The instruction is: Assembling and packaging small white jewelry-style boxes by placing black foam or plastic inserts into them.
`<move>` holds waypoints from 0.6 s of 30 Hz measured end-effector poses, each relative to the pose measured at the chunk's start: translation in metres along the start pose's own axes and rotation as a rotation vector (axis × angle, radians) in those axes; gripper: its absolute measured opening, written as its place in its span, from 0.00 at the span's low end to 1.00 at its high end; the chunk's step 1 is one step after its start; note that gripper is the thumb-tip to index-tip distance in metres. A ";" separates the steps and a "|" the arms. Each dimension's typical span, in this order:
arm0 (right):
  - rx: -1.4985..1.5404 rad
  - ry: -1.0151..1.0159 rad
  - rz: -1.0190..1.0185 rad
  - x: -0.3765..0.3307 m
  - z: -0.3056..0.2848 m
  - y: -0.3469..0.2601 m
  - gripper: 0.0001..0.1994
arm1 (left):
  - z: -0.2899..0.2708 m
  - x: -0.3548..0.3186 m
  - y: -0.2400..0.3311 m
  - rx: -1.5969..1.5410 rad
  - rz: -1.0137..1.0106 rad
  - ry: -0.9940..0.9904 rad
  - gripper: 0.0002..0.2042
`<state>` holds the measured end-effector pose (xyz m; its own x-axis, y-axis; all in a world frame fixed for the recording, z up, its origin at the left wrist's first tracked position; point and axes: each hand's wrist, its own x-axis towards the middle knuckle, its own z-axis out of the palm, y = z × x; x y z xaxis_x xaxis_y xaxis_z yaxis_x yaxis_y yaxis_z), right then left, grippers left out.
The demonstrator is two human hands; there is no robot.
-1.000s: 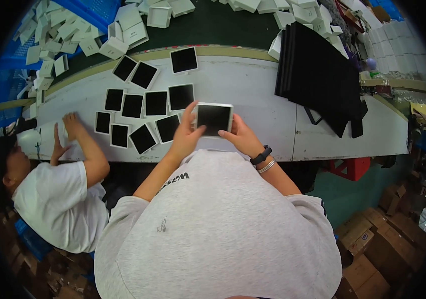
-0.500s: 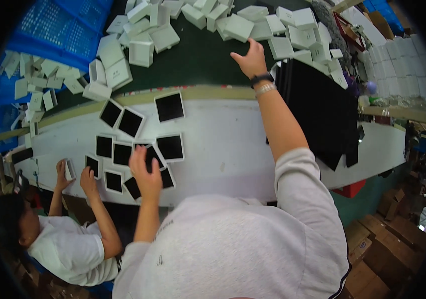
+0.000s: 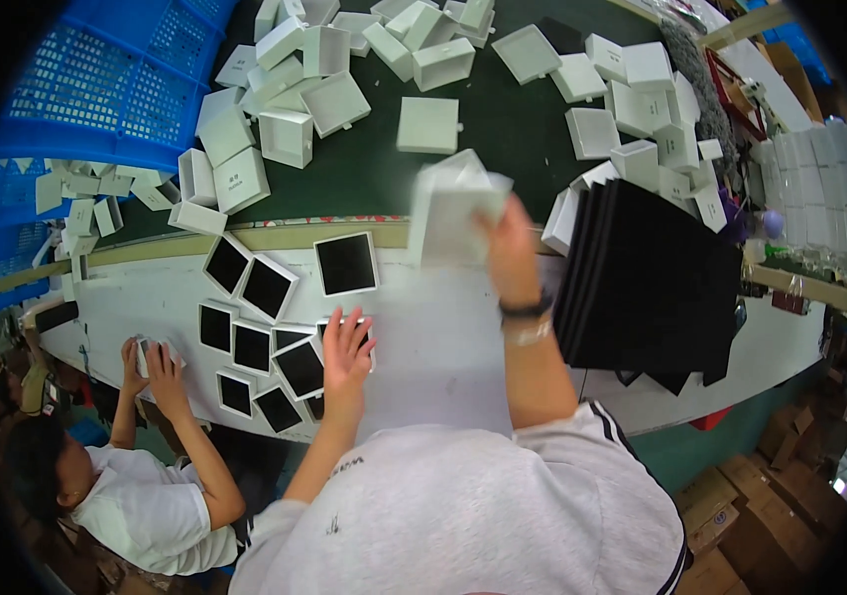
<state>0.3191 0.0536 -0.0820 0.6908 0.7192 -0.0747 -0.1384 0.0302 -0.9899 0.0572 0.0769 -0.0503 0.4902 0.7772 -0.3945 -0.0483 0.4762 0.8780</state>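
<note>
**White bench, green belt, one box lifted clear**

We look down on a long white table [image 3: 443, 327] that borders a dark green belt [image 3: 513, 129] strewn with loose white boxes [image 3: 285, 134]; beyond it, at the far left, stands a blue crate [image 3: 106, 89], and brown cartons [image 3: 741, 496] sit on the floor at the lower right.

Our right hand [image 3: 508, 248] is raised over the far edge of the table, its fingers closed around a white box [image 3: 453, 213], which is blurred and juts up and to the left of the palm. Just right of that hand stands a stack of black sheets [image 3: 642, 278], leaning on the table.

Our left hand [image 3: 346, 352] lies flat, fingers spread, pressing on one of the black-topped trays [image 3: 300, 367] nearest us; it grips nothing. More such black squares [image 3: 346, 264] spread to the left and beyond that hand.

Further left, another person in a white shirt [image 3: 146, 516] holds a small pale item [image 3: 151, 349] in both hands at the table's edge.
</note>
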 end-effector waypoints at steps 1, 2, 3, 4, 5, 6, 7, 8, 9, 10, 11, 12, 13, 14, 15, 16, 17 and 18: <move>-0.014 -0.189 0.187 -0.042 0.000 0.003 0.20 | 0.007 0.009 0.004 -0.008 -0.048 -0.098 0.38; -0.142 -0.339 0.255 -0.079 0.005 -0.009 0.23 | 0.011 0.014 0.006 -0.018 -0.098 -0.201 0.39; -0.272 -0.479 0.324 -0.105 0.008 -0.022 0.25 | 0.013 0.013 0.009 -0.012 -0.108 -0.227 0.39; -0.271 -0.456 0.322 -0.116 0.001 -0.030 0.25 | 0.012 0.010 0.014 0.030 -0.283 -0.318 0.38; -0.593 -0.354 0.068 -0.124 -0.012 -0.038 0.26 | 0.010 0.006 0.019 0.074 -0.452 -0.398 0.37; -0.915 -0.235 -0.187 -0.132 -0.028 -0.050 0.27 | 0.013 -0.001 0.018 0.075 -0.454 -0.417 0.37; -1.013 -0.161 -0.214 -0.132 -0.044 -0.062 0.28 | 0.013 -0.009 0.017 -0.062 -0.484 -0.408 0.36; -1.023 -0.147 -0.215 -0.134 -0.051 -0.071 0.28 | 0.016 -0.017 0.015 -0.198 -0.513 -0.400 0.34; -0.775 -0.372 0.038 -0.138 -0.056 -0.078 0.28 | 0.018 -0.024 0.007 -0.248 -0.537 -0.371 0.35; -0.506 -0.585 0.285 -0.145 -0.058 -0.083 0.28 | 0.027 -0.034 -0.003 -0.249 -0.535 -0.380 0.35; -0.409 -0.612 0.281 -0.159 -0.049 -0.079 0.27 | 0.039 -0.039 -0.014 0.070 -0.537 -0.356 0.34; -0.413 -0.598 0.271 -0.168 -0.043 -0.068 0.27 | 0.043 -0.041 -0.023 0.392 -0.527 -0.325 0.34; -0.592 -0.617 0.234 -0.177 -0.038 -0.053 0.26 | 0.033 -0.040 -0.042 0.398 -0.518 -0.332 0.34; -0.773 -0.633 0.197 -0.188 -0.033 -0.040 0.26 | 0.016 -0.037 -0.074 0.439 -0.439 -0.343 0.32; -0.945 -0.495 0.076 -0.197 -0.031 -0.032 0.22 | 0.003 -0.034 -0.098 0.478 -0.360 -0.352 0.31; -0.948 -0.483 0.070 -0.200 -0.032 -0.036 0.22 | -0.008 -0.034 -0.112 0.482 -0.352 -0.361 0.31; -0.810 -0.365 0.092 -0.202 -0.037 -0.043 0.20 | -0.019 -0.034 -0.122 0.696 -0.140 -0.345 0.28; -0.670 -0.245 0.115 -0.204 -0.044 -0.050 0.18 | -0.019 -0.034 -0.116 0.904 0.078 -0.327 0.25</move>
<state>0.2165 -0.1248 -0.0221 0.5080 0.8298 -0.2312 0.3187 -0.4304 -0.8445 0.0296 0.0032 -0.1441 0.7389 0.5749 -0.3513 0.5304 -0.1747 0.8296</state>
